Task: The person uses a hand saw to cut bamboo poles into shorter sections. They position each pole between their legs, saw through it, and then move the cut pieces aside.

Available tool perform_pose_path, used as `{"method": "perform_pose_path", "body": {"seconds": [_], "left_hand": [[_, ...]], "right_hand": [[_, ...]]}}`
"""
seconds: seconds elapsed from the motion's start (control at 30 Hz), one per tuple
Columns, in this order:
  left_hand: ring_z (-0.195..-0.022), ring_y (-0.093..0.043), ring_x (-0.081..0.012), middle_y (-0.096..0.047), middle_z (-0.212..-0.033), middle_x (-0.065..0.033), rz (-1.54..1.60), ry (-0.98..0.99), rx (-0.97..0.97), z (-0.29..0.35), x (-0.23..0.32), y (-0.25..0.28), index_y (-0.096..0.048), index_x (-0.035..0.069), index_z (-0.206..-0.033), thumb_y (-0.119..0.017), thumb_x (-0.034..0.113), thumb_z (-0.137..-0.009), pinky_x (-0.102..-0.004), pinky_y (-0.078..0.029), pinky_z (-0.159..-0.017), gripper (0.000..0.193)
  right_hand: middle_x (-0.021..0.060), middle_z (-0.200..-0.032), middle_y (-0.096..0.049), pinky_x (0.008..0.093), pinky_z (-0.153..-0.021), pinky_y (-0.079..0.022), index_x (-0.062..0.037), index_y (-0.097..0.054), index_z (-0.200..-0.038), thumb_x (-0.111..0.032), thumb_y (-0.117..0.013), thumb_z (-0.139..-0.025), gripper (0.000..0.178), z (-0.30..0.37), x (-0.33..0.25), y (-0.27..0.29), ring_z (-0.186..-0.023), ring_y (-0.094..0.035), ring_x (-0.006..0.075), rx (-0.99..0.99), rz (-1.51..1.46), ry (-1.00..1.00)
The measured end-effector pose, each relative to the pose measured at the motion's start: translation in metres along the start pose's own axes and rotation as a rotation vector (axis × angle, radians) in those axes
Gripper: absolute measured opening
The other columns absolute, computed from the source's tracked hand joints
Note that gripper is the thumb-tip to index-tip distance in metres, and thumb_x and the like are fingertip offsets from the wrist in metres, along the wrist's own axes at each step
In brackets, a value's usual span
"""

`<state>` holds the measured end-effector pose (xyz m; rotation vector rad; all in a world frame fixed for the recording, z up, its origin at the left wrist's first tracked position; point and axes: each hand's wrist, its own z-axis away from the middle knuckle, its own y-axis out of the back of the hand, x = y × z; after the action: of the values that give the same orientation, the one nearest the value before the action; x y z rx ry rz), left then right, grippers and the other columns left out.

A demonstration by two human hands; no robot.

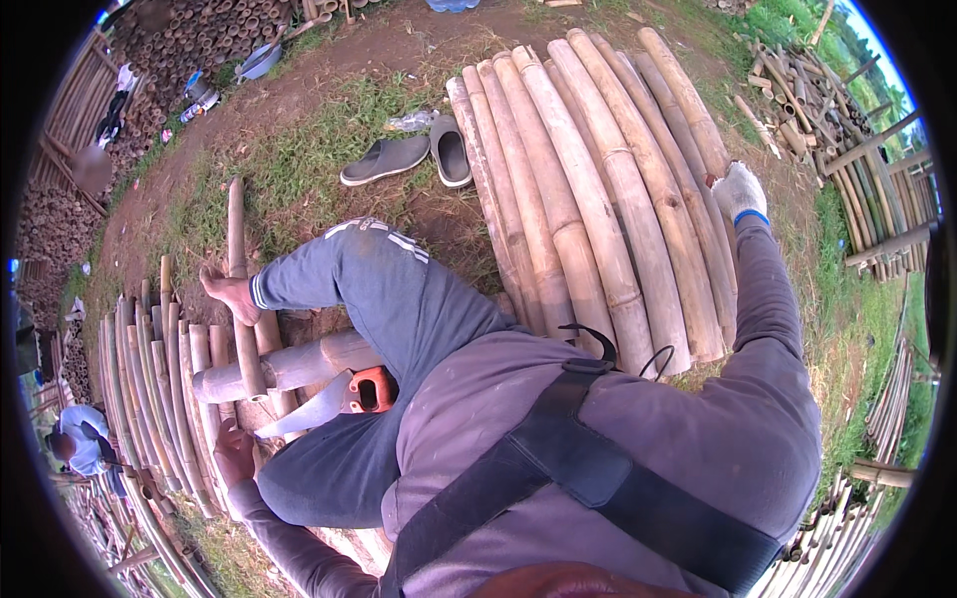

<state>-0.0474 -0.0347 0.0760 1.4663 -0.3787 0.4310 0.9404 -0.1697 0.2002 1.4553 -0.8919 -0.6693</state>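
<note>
My right hand [740,191], in a white knit glove with a blue cuff, is closed on the outermost bamboo pole [688,105] of a row of thick cut poles [573,239] at my right side. Low on the left is my bare left hand [234,450], its fingers curled beside the ends of several thinner bamboo poles [164,399]; what they hold is hidden. A hand saw with an orange handle [371,390] lies by my thigh, its pale blade pointing left. Behind it a bamboo length [289,367] lies crosswise, with a thin upright-looking pole [237,234] across it near my bare foot.
A pair of dark clogs [385,160] and a clear plastic bottle [411,122] lie on the grass ahead. Bamboo stacks [199,40] fill the far left, and a bamboo pile [802,95] stands far right. Another person [85,439] in light blue is at the left edge.
</note>
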Motion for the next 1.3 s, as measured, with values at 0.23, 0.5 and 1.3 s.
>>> {"method": "perform_pose_path", "body": {"seconds": [0.23,0.5,1.3], "left_hand": [[-0.093,-0.078,-0.0309,-0.078,-0.101,-0.0175,0.023,0.184,0.069,0.016,-0.039,-0.038,-0.069,0.011,-0.131,-0.082,0.026,-0.085,-0.0408,-0.061,-0.08,0.05],[-0.112,-0.07,-0.0381,-0.073,-0.124,-0.0164,-0.105,0.851,0.693,0.256,-0.057,-0.164,-0.068,0.018,-0.132,-0.08,0.032,-0.088,-0.0474,-0.055,-0.099,0.048],[-0.127,-0.061,-0.0406,-0.061,-0.14,-0.0251,-0.422,1.223,1.085,0.468,0.053,-0.131,-0.046,-0.001,-0.151,-0.074,0.024,-0.094,-0.0495,-0.049,-0.107,0.069]], "right_hand": [[0.0317,-0.12,-0.072,0.0518,-0.102,-0.054,0.0054,-0.07,-0.126,-0.029,-0.065,-0.09,0.05,-0.029,0.051,-0.096,-0.116,-0.07,0.0464,-0.059,-0.012,0.008],[0.0298,-0.129,-0.07,0.0484,-0.101,-0.056,0.0081,-0.067,-0.132,-0.027,-0.058,-0.092,0.054,-0.105,-0.013,-0.11,-0.119,-0.07,0.0425,-0.074,0.136,0.033],[0.0185,-0.124,-0.067,0.0488,-0.095,-0.054,-0.0048,-0.067,-0.124,-0.019,-0.077,-0.09,0.038,0.392,-0.536,-0.071,-0.113,-0.067,0.0391,-0.531,-0.873,2.166]]}}
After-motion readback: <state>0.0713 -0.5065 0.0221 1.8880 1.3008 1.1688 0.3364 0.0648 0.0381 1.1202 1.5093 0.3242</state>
